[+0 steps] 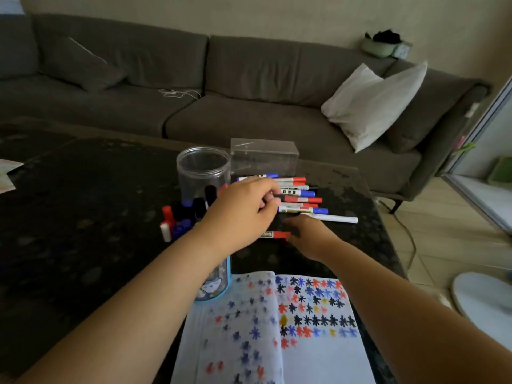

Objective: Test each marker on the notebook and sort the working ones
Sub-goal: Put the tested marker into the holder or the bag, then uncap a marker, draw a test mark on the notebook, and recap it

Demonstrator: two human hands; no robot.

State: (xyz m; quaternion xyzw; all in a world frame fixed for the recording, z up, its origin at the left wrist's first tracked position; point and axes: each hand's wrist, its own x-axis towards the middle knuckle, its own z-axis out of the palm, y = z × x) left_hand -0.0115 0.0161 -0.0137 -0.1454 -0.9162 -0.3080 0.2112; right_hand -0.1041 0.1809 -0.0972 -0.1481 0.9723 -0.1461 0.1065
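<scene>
An open notebook point(304, 353) covered in red, blue, black and yellow test marks lies at the near edge of the dark table point(83, 217). Beyond it, a row of several markers point(300, 200) with red and blue ends lies side by side, with a white marker point(332, 218) nearest. My left hand point(243, 214) reaches over to the row's left ends with curled fingers; whether it holds one is hidden. A single red-ended marker point(275, 234) lies below that hand. My right hand point(310, 236) reaches in low, with straight fingers touching its red end.
A clear plastic jar point(203, 173) and a clear box point(264, 157) stand behind the markers. Loose caps point(177, 220) in red, blue, black and white are piled left of my left hand. A blue patterned cup point(216, 284) stands by the notebook. A grey sofa point(249, 115) lies beyond the table.
</scene>
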